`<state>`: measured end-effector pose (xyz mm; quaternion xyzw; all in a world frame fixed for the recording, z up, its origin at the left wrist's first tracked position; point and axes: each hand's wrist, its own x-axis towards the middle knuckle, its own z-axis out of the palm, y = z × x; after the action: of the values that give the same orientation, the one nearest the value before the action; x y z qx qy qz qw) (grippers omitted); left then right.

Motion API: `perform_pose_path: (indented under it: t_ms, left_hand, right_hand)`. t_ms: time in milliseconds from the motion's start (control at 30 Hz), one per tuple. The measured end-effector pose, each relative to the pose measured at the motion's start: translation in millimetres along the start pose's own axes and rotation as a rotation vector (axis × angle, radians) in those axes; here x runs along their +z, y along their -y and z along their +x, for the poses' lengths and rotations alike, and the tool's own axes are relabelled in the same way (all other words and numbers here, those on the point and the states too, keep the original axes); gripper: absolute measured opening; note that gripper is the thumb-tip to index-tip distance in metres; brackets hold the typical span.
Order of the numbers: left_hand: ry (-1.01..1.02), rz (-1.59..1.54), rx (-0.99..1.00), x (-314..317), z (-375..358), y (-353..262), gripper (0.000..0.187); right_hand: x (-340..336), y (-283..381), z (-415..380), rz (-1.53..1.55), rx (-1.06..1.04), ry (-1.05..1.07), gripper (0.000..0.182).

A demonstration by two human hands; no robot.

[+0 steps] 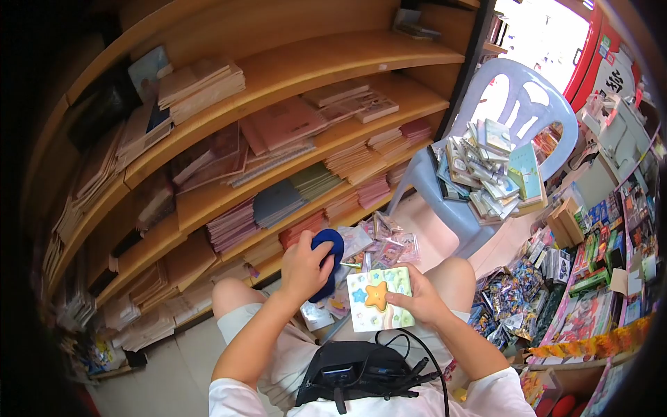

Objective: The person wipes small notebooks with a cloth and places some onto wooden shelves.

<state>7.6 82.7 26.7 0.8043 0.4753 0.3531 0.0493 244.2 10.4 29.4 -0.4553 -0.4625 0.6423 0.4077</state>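
Note:
My left hand (306,267) is closed on a dark blue cloth (329,254), which bulges out past the fingers on the right. In my right hand (420,297) is a small pale green notebook (363,318) with a raised orange star and a blue star on its cover; the thumb lies on the cover near the orange star. The cloth and the notebook are apart, both above my lap. Behind them, plastic-wrapped packets (389,240) lie in a loose pile between my knees and the shelves.
Wooden shelves (326,69) with stacks of paper and notebooks curve across the left and front. A blue-grey plastic chair (445,201) holds a heap of small notebooks (486,167). Piled wrapped packets (511,295) and boxed goods (597,257) stand at the right. A black waist bag (354,368) with cables sits at my waist.

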Motion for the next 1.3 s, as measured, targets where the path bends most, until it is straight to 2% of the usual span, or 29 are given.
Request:
perform_pose_path:
  t_ms: [67,133,267,300,433,600,633,667,733,800,833,933,1033,1133,1167,1267,1300]
  left_hand:
    - [-0.063,-0.003,0.056,-13.8,2.3,-14.4,0.019]
    - [-0.018,0.0,0.145,-27.9,-0.2,-35.4,0.02]
    - [0.214,-0.046,0.429,-11.3,-20.6,-67.9,0.022]
    - [0.187,-0.047,0.388,-6.7,-20.9,-66.1,0.022]
    - [0.101,-0.018,0.263,5.2,-13.9,-62.4,0.019]
    - [0.095,0.181,0.06,24.8,5.4,-38.5,0.019]
    - [0.139,0.163,-0.069,29.0,7.1,-26.1,0.017]
    - [0.225,0.089,-0.223,27.3,9.7,-15.7,0.02]
    - [0.16,0.001,-0.292,45.9,-6.8,17.2,0.029]
    - [0.246,-0.231,-0.364,65.6,-29.2,39.0,0.034]
    - [0.307,-0.484,-0.446,81.6,-42.4,47.8,0.036]
    - [0.393,-1.366,-0.985,89.4,-59.1,27.2,0.06]
    - [0.395,-2.163,-1.05,68.9,-61.6,5.8,0.077]
    - [0.33,-2.108,-0.861,70.5,-74.2,-1.8,0.091]
    - [0.327,-2.039,-0.798,74.2,-74.8,-4.4,0.074]
    - [0.391,-1.558,-0.843,63.9,-67.8,-12.9,0.055]
    - [0.308,-1.709,-0.961,60.6,-64.1,-14.7,0.051]
  right_hand:
    - [1.4,3.5,1.7,0.042,-0.026,-0.061,0.048]
    - [0.6,4.0,4.4,0.032,-0.024,-0.064,0.047]
    - [-0.5,-11.2,13.0,-0.161,-0.127,0.039,0.046]
    - [-3.9,-17.9,16.5,-0.323,-0.201,0.044,0.046]
    - [-0.1,-9.6,11.8,-0.171,-0.14,0.078,0.051]
    - [-1.5,-12.1,8.3,-0.268,-0.111,0.086,0.049]
    - [-1.4,-14.5,7.3,-0.299,-0.118,0.095,0.049]
    - [-0.7,-13.0,5.6,-0.214,-0.099,0.106,0.048]
    - [0.5,-4.0,1.8,-0.043,-0.071,0.122,0.048]
    - [1.9,2.2,1.9,0.008,-0.096,0.097,0.048]
    - [4.0,4.3,3.1,0.077,-0.072,0.092,0.048]
    - [11.8,-9.6,15.0,0.216,-0.041,0.084,0.05]
    - [19.2,-24.0,25.6,0.22,-0.019,0.005,0.053]
    - [19.3,-28.9,31.6,0.164,-0.025,-0.093,0.054]
    - [18.3,-33.1,33.4,0.134,-0.032,-0.105,0.053]
    - [9.5,-61.2,41.3,-0.049,-0.112,-0.108,0.046]
    - [6.4,-63.3,43.5,-0.098,-0.129,-0.095,0.045]
